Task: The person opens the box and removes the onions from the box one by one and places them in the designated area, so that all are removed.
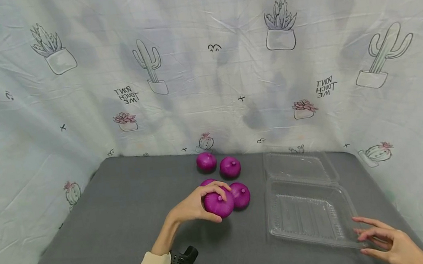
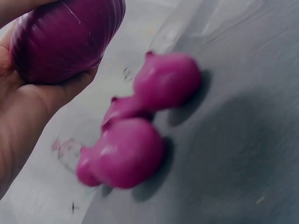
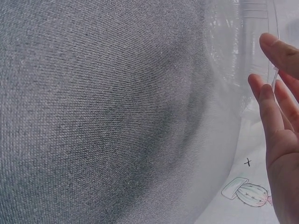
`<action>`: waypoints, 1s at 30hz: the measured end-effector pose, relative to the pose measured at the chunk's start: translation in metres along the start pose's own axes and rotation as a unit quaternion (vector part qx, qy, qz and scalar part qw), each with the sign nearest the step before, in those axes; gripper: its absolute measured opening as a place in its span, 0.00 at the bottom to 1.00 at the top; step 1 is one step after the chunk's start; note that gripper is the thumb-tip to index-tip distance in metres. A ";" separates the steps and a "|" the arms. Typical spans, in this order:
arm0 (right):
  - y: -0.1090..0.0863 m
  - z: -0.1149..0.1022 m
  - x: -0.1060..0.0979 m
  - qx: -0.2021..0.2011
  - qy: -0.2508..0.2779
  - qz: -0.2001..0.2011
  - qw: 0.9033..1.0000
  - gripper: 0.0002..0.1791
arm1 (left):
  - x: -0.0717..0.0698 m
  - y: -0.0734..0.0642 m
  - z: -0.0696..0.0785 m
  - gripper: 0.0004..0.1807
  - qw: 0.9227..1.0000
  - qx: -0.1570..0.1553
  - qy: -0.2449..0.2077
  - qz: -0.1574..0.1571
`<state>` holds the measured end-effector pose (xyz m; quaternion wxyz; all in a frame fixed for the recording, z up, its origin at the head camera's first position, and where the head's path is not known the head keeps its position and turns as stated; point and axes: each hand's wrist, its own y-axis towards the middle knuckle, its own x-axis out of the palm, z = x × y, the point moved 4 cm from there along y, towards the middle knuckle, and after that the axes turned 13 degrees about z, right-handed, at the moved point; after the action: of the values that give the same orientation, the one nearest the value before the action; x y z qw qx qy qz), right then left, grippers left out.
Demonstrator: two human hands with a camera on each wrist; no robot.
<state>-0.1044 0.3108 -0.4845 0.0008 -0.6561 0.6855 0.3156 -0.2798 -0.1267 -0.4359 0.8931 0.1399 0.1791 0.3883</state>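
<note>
My left hand (image 1: 198, 205) grips a round purple onion (image 1: 219, 204), thumb below and fingers over its top. It is raised above the grey table, and in the left wrist view the onion (image 2: 67, 39) fills the palm. Several more purple onions stand close by, one onion (image 1: 241, 195) just right of it and another onion (image 1: 230, 167) farther back. At the right front corner of a clear plastic container (image 1: 305, 236) is my right hand (image 1: 390, 240), its fingers loosely bent and a gap showing between thumb and fingertips. The container's edge passes beside these fingers.
The container's lid (image 1: 295, 166) lies folded open toward the back wall. A light fabric (image 1: 205, 76) printed with cacti encloses the grey table (image 1: 119, 221) at the back and sides. A black band (image 1: 184, 257) is on the left wrist.
</note>
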 end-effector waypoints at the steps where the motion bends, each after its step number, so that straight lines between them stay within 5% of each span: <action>1: 0.000 0.000 0.000 -0.002 -0.001 0.000 1.000 0.16 | -0.006 0.001 -0.001 0.23 1.000 -0.002 0.005 0.009; 7: 0.002 0.001 0.001 -0.004 -0.014 0.004 1.000 0.16 | -0.047 0.007 -0.006 0.21 0.997 0.001 0.024 0.068; 16: 0.000 0.005 0.001 0.005 0.040 -0.004 0.999 0.16 | -0.096 0.015 -0.023 0.23 0.989 -0.031 0.017 0.142; 24: -0.002 0.007 0.001 -0.001 0.086 -0.011 0.996 0.16 | -0.136 0.014 -0.056 0.25 0.961 -0.086 0.038 0.259; 30: 0.000 0.005 -0.002 -0.022 0.103 -0.026 0.994 0.17 | -0.144 0.004 -0.085 0.26 0.942 -0.119 0.090 0.302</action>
<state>-0.1065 0.3146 -0.4880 -0.0762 -0.7024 0.6578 0.2612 -0.4106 -0.2214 -0.4804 0.7243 0.0443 0.1610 0.6689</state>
